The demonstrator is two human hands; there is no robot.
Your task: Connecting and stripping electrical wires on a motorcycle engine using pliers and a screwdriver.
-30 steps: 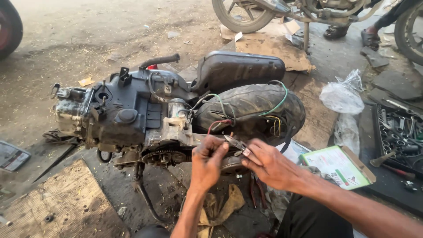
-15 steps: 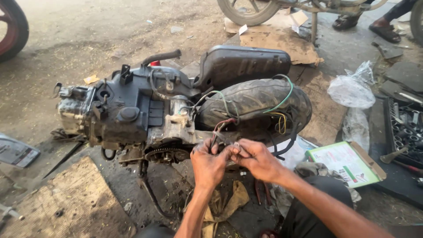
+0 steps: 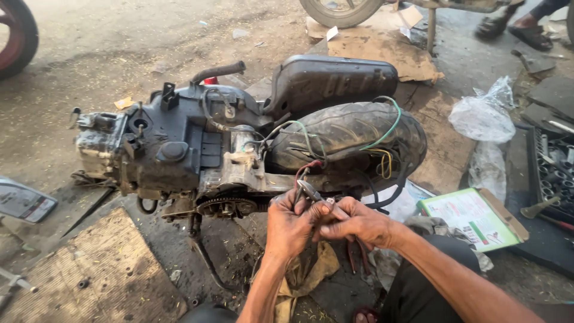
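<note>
A greasy scooter engine (image 3: 179, 149) with its rear tyre (image 3: 347, 134) lies on the ground in front of me. Loose green, yellow and red wires (image 3: 382, 128) run over the tyre. My left hand (image 3: 290, 224) pinches the end of the red wire (image 3: 304, 169) just under the engine case. My right hand (image 3: 357, 222) presses against the left one and grips pliers (image 3: 309, 190), whose red handles stick out below the palm. The plier jaws sit at the wire end between both hands.
A black seat-like cover (image 3: 332, 81) rests behind the tyre. A green and white box (image 3: 472, 218), a plastic bag (image 3: 484, 113) and a tray of sockets (image 3: 553, 173) lie to the right. Cardboard (image 3: 382, 51) lies behind, a rag (image 3: 305, 275) under my hands, and another person's sandalled foot (image 3: 526, 27) at top right.
My hands have come together from slightly apart and now touch around the pliers and wire. The view has shifted a little to the left.
</note>
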